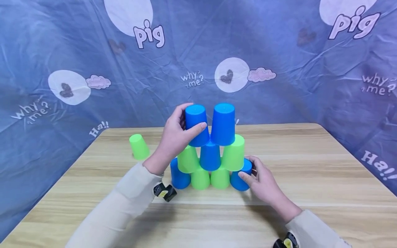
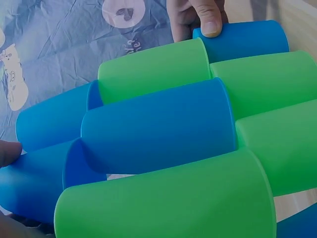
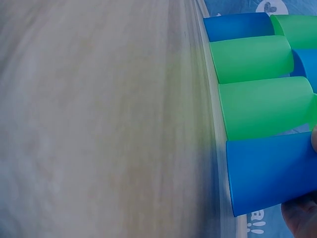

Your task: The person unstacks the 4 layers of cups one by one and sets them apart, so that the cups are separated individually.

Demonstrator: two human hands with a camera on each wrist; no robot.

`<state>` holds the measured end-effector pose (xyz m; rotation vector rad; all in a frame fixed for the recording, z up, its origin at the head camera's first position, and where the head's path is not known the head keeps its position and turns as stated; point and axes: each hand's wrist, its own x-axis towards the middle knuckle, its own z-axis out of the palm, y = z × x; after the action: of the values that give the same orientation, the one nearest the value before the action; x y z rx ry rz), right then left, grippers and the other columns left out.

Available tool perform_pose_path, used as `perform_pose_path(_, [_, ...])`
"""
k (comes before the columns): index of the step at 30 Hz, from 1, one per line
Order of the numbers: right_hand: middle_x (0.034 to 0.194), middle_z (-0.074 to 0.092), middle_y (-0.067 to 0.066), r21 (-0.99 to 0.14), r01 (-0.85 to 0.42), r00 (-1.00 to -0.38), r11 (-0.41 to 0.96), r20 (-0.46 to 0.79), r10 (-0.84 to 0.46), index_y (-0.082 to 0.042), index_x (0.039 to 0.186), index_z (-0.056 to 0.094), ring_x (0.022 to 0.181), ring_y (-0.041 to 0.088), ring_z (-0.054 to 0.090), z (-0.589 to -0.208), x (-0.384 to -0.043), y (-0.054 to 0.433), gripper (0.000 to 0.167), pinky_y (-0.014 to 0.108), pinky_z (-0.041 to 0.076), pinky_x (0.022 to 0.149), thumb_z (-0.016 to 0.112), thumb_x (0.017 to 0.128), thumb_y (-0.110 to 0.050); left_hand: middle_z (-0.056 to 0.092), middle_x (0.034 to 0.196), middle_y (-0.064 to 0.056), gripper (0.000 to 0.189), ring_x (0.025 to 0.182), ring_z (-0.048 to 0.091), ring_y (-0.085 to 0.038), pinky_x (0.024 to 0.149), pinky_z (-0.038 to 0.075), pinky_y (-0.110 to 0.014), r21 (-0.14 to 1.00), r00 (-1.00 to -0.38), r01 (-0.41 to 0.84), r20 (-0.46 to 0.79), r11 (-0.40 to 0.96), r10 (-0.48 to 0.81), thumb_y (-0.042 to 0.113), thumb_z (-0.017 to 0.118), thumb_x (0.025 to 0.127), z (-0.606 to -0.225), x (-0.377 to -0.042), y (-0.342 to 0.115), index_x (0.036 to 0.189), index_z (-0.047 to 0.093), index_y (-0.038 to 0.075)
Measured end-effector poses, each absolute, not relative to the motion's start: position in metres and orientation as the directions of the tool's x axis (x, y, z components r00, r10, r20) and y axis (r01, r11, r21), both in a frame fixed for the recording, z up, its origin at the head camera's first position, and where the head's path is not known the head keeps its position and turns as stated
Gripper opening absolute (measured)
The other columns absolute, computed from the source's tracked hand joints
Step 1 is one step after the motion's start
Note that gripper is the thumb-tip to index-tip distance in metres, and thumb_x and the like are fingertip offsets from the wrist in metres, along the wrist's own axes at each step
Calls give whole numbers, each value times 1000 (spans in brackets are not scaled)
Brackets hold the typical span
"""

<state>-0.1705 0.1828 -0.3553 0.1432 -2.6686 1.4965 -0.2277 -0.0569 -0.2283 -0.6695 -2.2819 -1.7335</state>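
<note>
Upside-down plastic cups stand stacked in tiers in the head view. My left hand point(image 1: 176, 132) grips the left blue cup point(image 1: 196, 115) of the top tier, thumb across its front. Beside it sits another blue cup point(image 1: 223, 124). Below them, a middle blue cup point(image 1: 210, 157) stands between a left green cup point(image 1: 187, 160) and a right green cup point(image 1: 234, 153). Along the bottom are a blue cup point(image 1: 180, 176), two green cups point(image 1: 200, 179) and a blue cup point(image 3: 272, 171) at the right end. My right hand point(image 1: 262, 181) holds that right-end cup, thumb in front and fingers behind.
A lone green cup point(image 1: 139, 147) stands upside down on the wooden table point(image 1: 204, 224), left of the stack and behind my left forearm. A blue printed cloth point(image 1: 186, 44) hangs behind the table and along its sides.
</note>
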Motion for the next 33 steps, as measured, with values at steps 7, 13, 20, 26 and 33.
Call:
perform_pose_path(7, [134,42,22,-839,-125,-992,529,119,-46,-1,134,32,125,42,40,-353,-170,184,51,56,36,99,56,93,-18,53,124,-7,57,109,55,-21,91,48,-43,819,-839,537,494,202,229,17,68,84,-226,-226,-59,133,41,11])
perform_pose_path(13, [134,42,23,-834,-132,-991,535,126,-47,0,134,31,125,43,40,-350,-171,186,52,56,36,99,56,93,-18,55,121,-7,54,107,56,-19,91,48,-39,781,-801,595,559,189,214,15,68,83,-219,-224,-63,131,43,9])
perform_pose_path(20, [135,41,23,-833,-132,-991,538,122,-55,0,135,31,125,43,39,-350,-173,185,52,56,35,99,56,93,-18,57,120,-7,52,107,56,-18,93,47,-39,759,-793,609,590,231,151,16,69,83,-212,-221,-75,129,45,9])
perform_pose_path(26, [135,40,23,-835,-136,-991,533,120,-65,0,135,31,126,43,38,-349,-173,184,51,56,35,100,56,93,-18,56,120,-7,53,106,55,-18,92,48,-41,752,-791,604,607,266,80,17,70,82,-210,-219,-91,128,46,9])
perform_pose_path(33, [135,40,23,-836,-131,-991,532,116,-63,0,135,30,125,43,38,-351,-170,183,53,56,35,99,56,93,-19,56,119,-8,53,104,56,-21,90,48,-44,732,-782,603,622,316,51,16,70,82,-210,-219,-116,128,46,6])
